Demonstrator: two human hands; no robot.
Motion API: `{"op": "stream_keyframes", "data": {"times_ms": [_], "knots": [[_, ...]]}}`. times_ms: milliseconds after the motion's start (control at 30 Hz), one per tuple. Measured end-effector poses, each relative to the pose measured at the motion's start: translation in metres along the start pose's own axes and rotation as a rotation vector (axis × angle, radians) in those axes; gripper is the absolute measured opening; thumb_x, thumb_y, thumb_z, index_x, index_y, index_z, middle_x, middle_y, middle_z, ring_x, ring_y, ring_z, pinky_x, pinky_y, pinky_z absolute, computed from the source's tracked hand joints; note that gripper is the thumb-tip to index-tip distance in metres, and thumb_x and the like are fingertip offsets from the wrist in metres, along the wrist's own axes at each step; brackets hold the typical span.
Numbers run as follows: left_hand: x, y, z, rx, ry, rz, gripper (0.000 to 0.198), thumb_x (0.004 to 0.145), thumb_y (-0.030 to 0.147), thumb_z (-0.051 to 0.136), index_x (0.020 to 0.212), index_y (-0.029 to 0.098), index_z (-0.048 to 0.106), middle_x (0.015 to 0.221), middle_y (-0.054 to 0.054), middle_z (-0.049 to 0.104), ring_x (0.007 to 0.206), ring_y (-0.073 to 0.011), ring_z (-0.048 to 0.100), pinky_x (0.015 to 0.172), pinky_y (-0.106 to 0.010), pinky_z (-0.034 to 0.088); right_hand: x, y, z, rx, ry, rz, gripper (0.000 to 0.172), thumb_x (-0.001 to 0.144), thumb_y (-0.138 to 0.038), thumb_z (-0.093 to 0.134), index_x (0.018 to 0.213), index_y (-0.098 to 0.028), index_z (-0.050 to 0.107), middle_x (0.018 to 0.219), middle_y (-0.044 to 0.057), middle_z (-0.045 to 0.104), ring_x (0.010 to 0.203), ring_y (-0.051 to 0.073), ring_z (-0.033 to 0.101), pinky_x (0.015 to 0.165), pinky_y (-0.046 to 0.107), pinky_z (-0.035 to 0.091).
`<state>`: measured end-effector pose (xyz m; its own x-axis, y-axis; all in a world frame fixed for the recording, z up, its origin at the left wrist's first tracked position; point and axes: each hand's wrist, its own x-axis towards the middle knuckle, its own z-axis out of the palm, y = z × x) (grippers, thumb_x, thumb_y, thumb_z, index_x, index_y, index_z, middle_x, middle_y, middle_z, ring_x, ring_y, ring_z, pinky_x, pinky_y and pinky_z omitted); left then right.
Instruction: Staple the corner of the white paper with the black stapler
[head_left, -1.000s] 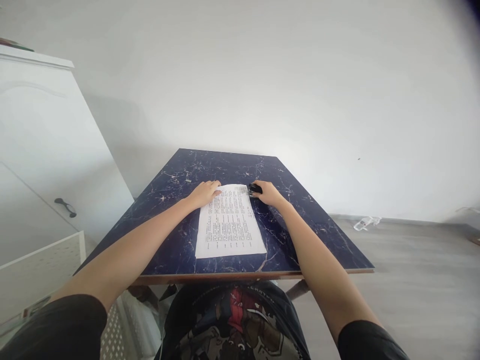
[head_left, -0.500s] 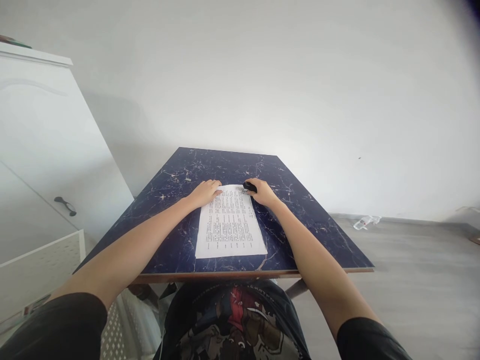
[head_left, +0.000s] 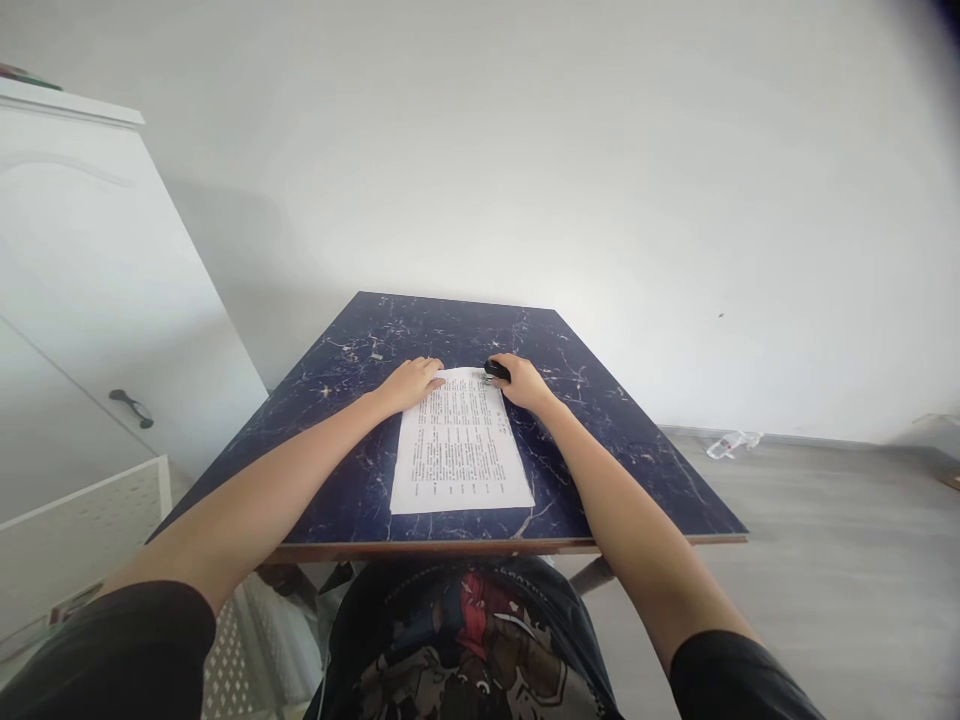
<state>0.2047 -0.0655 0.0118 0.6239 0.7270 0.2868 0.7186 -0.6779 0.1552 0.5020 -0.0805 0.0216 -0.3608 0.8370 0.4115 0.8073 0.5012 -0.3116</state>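
My right hand (head_left: 521, 383) is the nearer one to the stapler (head_left: 496, 371): my fingers are curled over its black body and closed on it, at the far right corner of the paper (head_left: 459, 450). The stapler lies crosswise, its nose pointing left onto that corner, its back end under my palm. I cannot tell whether the corner sits inside its mouth or just beside it. The paper lies flat on the dark blue surface (head_left: 615, 440), its long axis running away from me, with the near edge close to the front rim. My left hand (head_left: 409, 384) rests on the far left corner with the fingers spread flat, gripping nothing, only pressing the sheet down. So both hands sit at the far end, the sheet's width between them.
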Motion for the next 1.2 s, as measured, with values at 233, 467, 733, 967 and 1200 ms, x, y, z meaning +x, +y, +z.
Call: {"op": "stream_keyframes", "data": {"times_ms": [233, 467, 733, 967, 1200], "knots": [[-0.0006, 0.0002, -0.0016, -0.012, -0.008, 0.001, 0.037, 0.107, 0.040, 0.039, 0.130, 0.018, 0.058, 0.135, -0.014, 0.065, 0.121, -0.0298, 0.059, 0.100, -0.043, 0.046, 0.0015, -0.0006, 0.0022, -0.025, 0.008, 0.040, 0.044, 0.089, -0.017, 0.068, 0.133, -0.024, 0.066, 0.126, 0.009, 0.072, 0.117, 0.031, 0.065, 0.104, 0.043, 0.047], [0.0003, -0.0012, -0.0001, -0.009, -0.003, -0.004, 0.036, 0.107, 0.042, 0.041, 0.129, 0.019, 0.059, 0.133, -0.013, 0.066, 0.120, -0.0298, 0.060, 0.098, -0.043, 0.046, 0.0017, 0.0022, 0.0035, -0.013, 0.001, 0.034, 0.046, 0.089, -0.016, 0.066, 0.134, -0.024, 0.064, 0.128, 0.009, 0.071, 0.119, 0.031, 0.064, 0.106, 0.044, 0.046], [0.0007, -0.0028, 0.0017, -0.008, 0.006, -0.003, 0.036, 0.107, 0.042, 0.041, 0.127, 0.019, 0.059, 0.131, -0.013, 0.067, 0.117, -0.0299, 0.061, 0.097, -0.043, 0.046, 0.0017, 0.0047, 0.0032, 0.022, 0.004, 0.008, 0.046, 0.087, -0.015, 0.066, 0.132, -0.026, 0.067, 0.124, 0.007, 0.072, 0.114, 0.028, 0.066, 0.101, 0.040, 0.048], [-0.0004, 0.0008, -0.0013, -0.014, 0.014, -0.005, 0.036, 0.106, 0.041, 0.040, 0.126, 0.018, 0.060, 0.130, -0.014, 0.067, 0.116, -0.0306, 0.062, 0.097, -0.043, 0.046, 0.0052, 0.0071, 0.0039, 0.010, -0.017, 0.030, 0.051, 0.086, -0.013, 0.067, 0.135, -0.026, 0.066, 0.133, 0.008, 0.070, 0.120, 0.029, 0.065, 0.106, 0.042, 0.048], [-0.0006, 0.0028, -0.0034, -0.019, 0.005, -0.017, 0.035, 0.106, 0.040, 0.041, 0.127, 0.018, 0.060, 0.129, -0.014, 0.067, 0.117, -0.0307, 0.062, 0.096, -0.043, 0.047, 0.0050, 0.0052, -0.0002, 0.025, -0.037, 0.023, 0.046, 0.087, -0.018, 0.070, 0.133, -0.026, 0.067, 0.130, 0.008, 0.072, 0.117, 0.030, 0.066, 0.105, 0.043, 0.049]]}}
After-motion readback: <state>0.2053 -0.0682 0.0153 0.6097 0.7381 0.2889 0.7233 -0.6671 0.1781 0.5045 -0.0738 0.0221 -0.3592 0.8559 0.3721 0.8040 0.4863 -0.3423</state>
